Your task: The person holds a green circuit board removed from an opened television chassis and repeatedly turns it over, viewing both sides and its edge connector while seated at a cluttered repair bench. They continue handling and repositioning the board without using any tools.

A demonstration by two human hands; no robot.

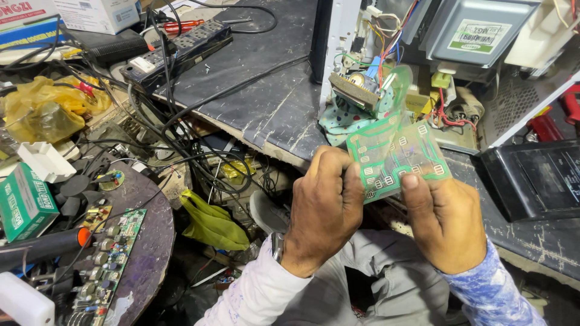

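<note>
We held the membrane sheet (396, 158) up before the opened appliance (386, 66), left hand (326, 205) closed on its near edge and right hand (444, 220) pinching the lower corner, apparently to see its traces.

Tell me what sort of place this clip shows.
Most likely an electronics repair bench: both hands hold a translucent green keypad membrane by an opened appliance, with a bare circuit board and power strip nearby.
</note>
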